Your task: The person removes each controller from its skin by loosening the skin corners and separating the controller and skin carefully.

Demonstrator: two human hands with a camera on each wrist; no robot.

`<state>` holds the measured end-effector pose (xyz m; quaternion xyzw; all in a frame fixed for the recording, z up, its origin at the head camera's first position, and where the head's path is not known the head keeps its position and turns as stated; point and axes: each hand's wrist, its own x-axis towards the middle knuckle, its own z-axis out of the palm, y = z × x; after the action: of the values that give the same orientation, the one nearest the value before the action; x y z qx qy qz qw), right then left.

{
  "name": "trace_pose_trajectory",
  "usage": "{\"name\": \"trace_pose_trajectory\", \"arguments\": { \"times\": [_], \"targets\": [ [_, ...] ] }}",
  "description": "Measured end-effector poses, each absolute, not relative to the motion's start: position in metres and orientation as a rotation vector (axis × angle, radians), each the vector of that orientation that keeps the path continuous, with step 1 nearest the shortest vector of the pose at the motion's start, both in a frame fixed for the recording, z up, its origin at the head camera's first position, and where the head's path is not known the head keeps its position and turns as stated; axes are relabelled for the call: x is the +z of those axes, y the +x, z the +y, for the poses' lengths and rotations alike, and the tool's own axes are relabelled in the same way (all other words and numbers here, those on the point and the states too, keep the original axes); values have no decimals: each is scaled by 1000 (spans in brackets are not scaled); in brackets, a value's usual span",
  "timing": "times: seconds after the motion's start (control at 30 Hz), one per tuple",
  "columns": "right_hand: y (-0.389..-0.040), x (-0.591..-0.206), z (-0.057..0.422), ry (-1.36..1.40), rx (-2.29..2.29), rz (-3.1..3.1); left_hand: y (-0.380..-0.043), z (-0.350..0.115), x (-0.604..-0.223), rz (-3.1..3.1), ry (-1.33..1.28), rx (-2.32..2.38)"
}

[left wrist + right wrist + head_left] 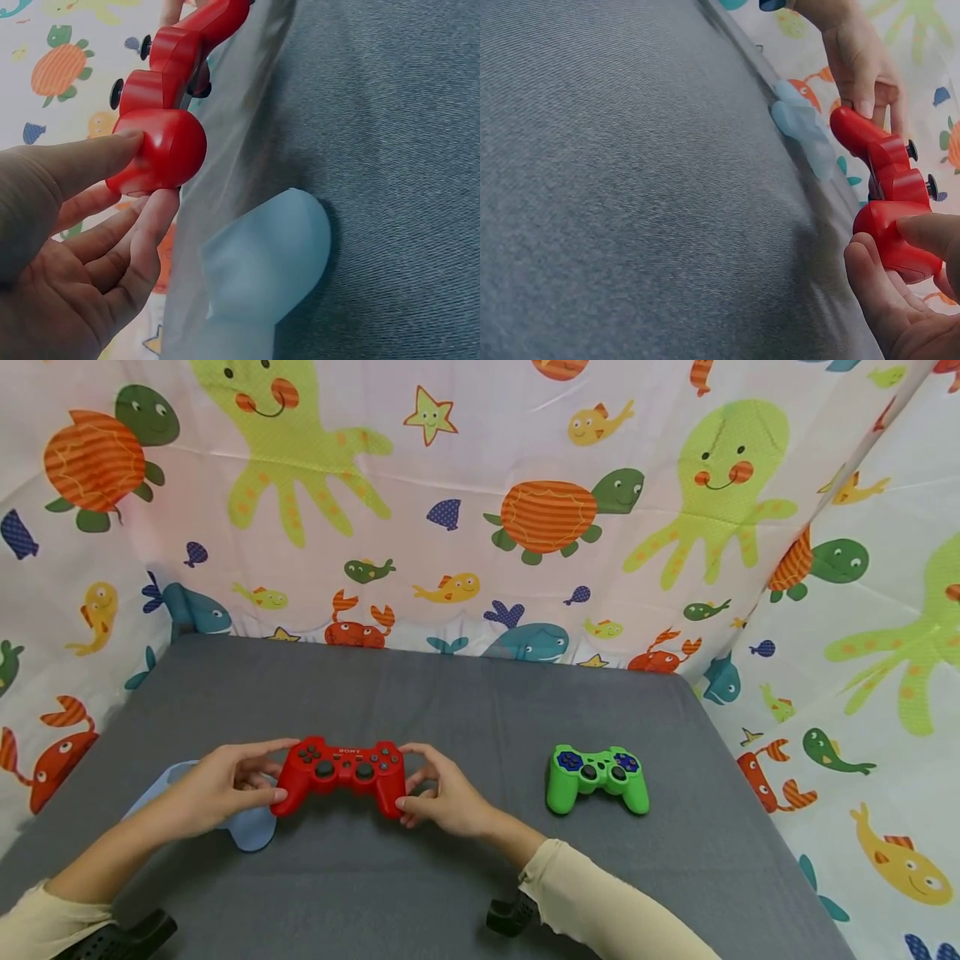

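Observation:
A red game controller (345, 764) with SONY lettering is held above the grey cloth between both hands. My left hand (213, 785) pinches its left grip between thumb and fingers. On the opposite grip, the thumb and fingers of my right hand (446, 793) do the same. In both wrist views the controller (161, 150) is seen from its end, black sticks standing out on one side. A light blue, rounded, soft-looking piece (253, 831) lies on the cloth, partly hidden under my left hand and forearm. In the right wrist view, this blue piece (806, 131) has lobed ends.
A green game controller (597, 778) with dark blue button areas lies on the grey cloth (465, 893) to the right. Behind and beside the table hangs a white curtain (480, 443) printed with sea animals. Black wrist devices (512, 916) sit by the sleeves.

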<state>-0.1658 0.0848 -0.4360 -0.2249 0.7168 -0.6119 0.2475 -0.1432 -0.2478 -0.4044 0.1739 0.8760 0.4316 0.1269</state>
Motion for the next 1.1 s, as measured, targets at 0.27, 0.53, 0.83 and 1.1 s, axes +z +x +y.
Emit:
{"name": "trace_pose_trajectory", "arguments": {
  "times": [0.27,0.53,0.83,1.1],
  "targets": [
    [-160,-445,85,-598,-1641,1932,-138,-246,-415,2528,448,1204],
    [-158,-447,84,-562,-1631,1919,-137,-249,-416,2503,416,1206],
    [-157,-451,83,-538,-1601,1918,-137,-252,-424,2484,409,1216],
    [-157,-454,82,-542,-1581,1931,-136,-251,-427,2507,394,1168]
  ]
}}
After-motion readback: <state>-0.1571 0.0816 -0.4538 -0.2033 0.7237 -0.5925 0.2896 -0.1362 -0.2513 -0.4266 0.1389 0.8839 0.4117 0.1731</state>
